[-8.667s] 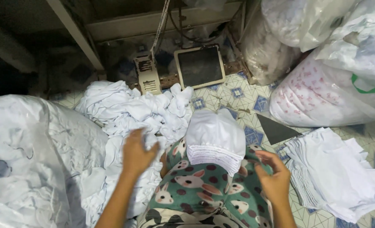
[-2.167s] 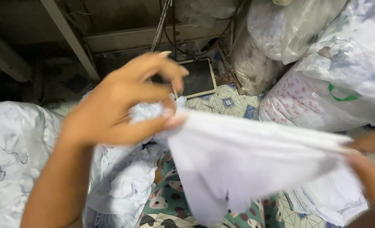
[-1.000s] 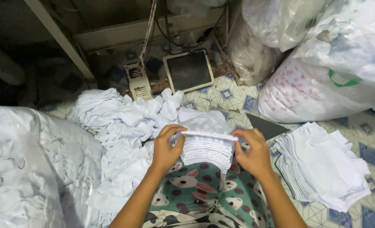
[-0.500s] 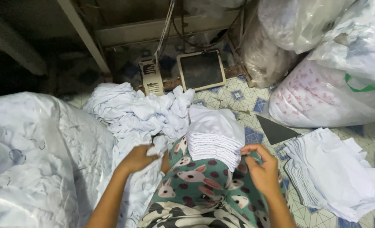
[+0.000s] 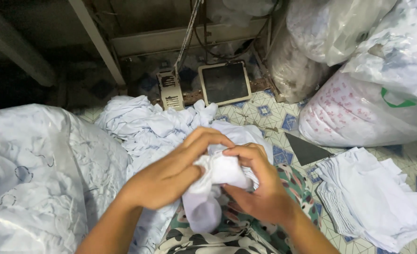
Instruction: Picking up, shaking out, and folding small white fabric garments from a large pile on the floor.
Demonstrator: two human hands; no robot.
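Head view, left hand [image 5: 171, 176] and right hand [image 5: 255, 188] both gripping bunched white cloth [image 5: 210, 193]

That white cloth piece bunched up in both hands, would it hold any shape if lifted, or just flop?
Probably floppy: the white cloth piece crumples between the left hand and right hand, and its lower end hangs limp. It looks light, since fingertips alone gather it. It seems unlikely to slip, roll or break; the pile of white pieces behind lies in soft folds.

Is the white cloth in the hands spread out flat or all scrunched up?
Scrunched up. The white cloth is bunched between the left hand and right hand, one end dangling.
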